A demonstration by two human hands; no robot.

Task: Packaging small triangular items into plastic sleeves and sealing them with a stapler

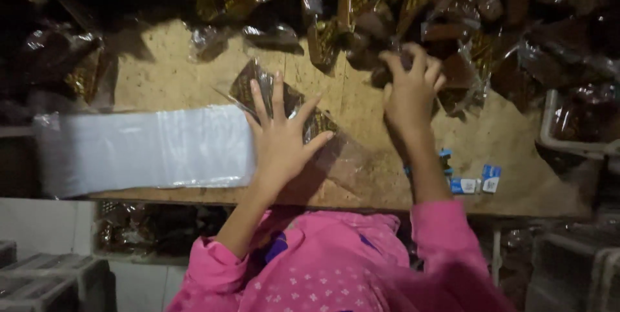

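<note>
A dark brown packet with a gold lattice pattern in clear plastic wrap (pixel 294 108) lies at frame centre. The pile of wrapped packets (pixel 413 2) across the top shows the same brown and gold. The stack of plastic bags (pixel 148 150) at left is milky white. The chipboard tabletop (pixel 516 157) is pale tan. The sleeves (pixel 445 234) below are bright pink with small white flowers.
</note>
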